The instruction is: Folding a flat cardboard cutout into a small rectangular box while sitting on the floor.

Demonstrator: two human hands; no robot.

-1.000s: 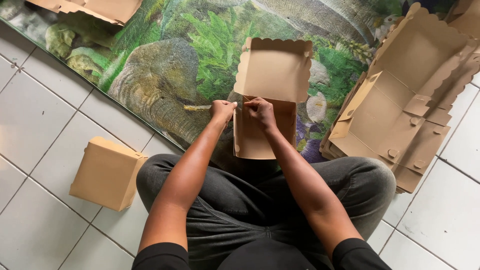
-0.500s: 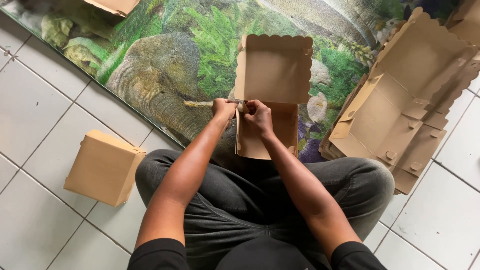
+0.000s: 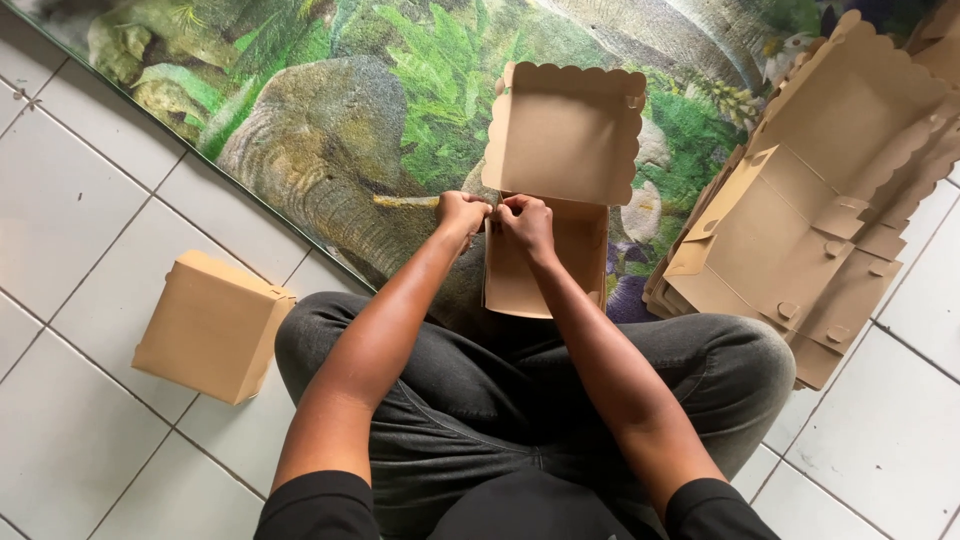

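The box [image 3: 548, 255] stands on the mat [image 3: 330, 150] just ahead of the person's crossed legs, half built: its scalloped lid [image 3: 568, 130] is up and open beyond the fingers, and the tray below runs back toward the knees. Both hands meet at the tray's left rear corner. The left hand [image 3: 462, 213] pinches the outer wall there, fingers closed narrow on the card; the right hand [image 3: 527, 222] presses on the same corner from inside, its fingertips bunched on what looks like a small tab, though the tab itself is too small to make out.

As a judgement, this box is partway done: the walls look raised and this corner is being locked, while the lid is not yet shut. The far-side corners cannot be read clearly.

Both forearms reach straight forward from the lap and converge, wrists low, knuckles nearly touching.

Left of the fingers and well apart, a closed box [image 3: 212, 325] sits on the tiles [image 3: 70, 200], finished. Right of the fingers, a stack of flat blanks [image 3: 810, 230] lies unfolded, much still to do.
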